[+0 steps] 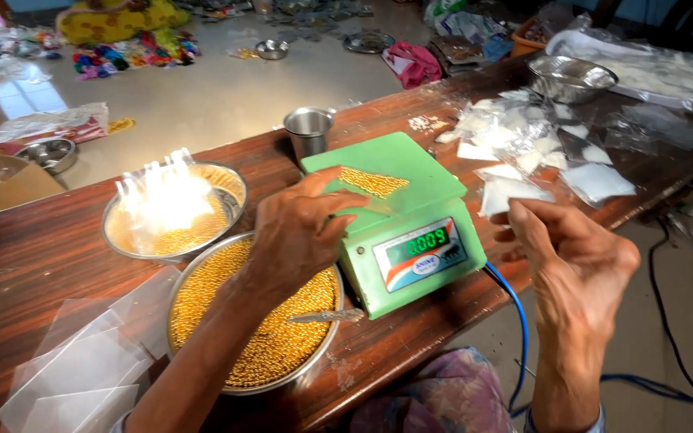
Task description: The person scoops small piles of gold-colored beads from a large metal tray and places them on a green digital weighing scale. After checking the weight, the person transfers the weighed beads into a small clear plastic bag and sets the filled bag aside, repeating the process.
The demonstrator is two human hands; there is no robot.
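I see my left hand [298, 232] in the middle of the frame, hovering over the near-left edge of the green weighing scale [399, 216]. Its fingers [338, 200] are curled loosely and bunched toward the scale's platform, next to a small heap of gold beads [373, 182] lying on the green platform; I cannot tell whether they pinch any beads. The scale's lit display faces me at the centre of the frame, and a blue cable [515, 321] runs from its right side down off the tabletop [26, 256].

My right hand [575, 256] is at the right of the frame, off the tabletop's near edge, palm turned partly up, fingers spread and relaxed, gripping nothing I can make out.

Below my left wrist sits a wide steel bowl of gold beads [274, 337], with a small metal scoop [326, 317] resting on the beads by its right rim. Just behind it, at left centre, a second steel bowl [174, 212] holds more beads and a shiny clear plastic bag. Flat clear pouches [82, 361] lie in the lower left. A steel tumbler [309, 131] stands behind the scale, and filled white packets [523, 152] are scattered at the upper right, near another steel bowl [571, 78].
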